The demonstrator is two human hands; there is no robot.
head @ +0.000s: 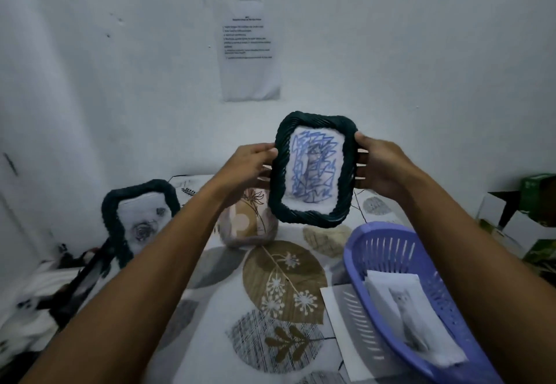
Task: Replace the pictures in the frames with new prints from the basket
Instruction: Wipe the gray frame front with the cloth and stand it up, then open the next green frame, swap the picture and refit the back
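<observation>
I hold a dark green woven picture frame [279, 185] upright in the air with both hands. Its picture [313, 170] is covered in blue scribble. My left hand [249, 163] grips the frame's left edge, and my right hand [379, 166] grips its right edge, fingers behind it. A second dark green frame [111, 212] with a grey rose picture stands at the left on the table. At the lower right a purple plastic basket [388, 248] holds a folded print [412, 314] of a white cat.
A leaf-patterned cloth [282, 278] covers the table. A rounded patterned pot [246, 224] stands behind my left forearm. A loose sheet [346, 323] lies under the basket. A printed notice [248, 49] hangs on the white wall. Boxes [523, 218] sit at the right; dark clutter [75, 278] at the left.
</observation>
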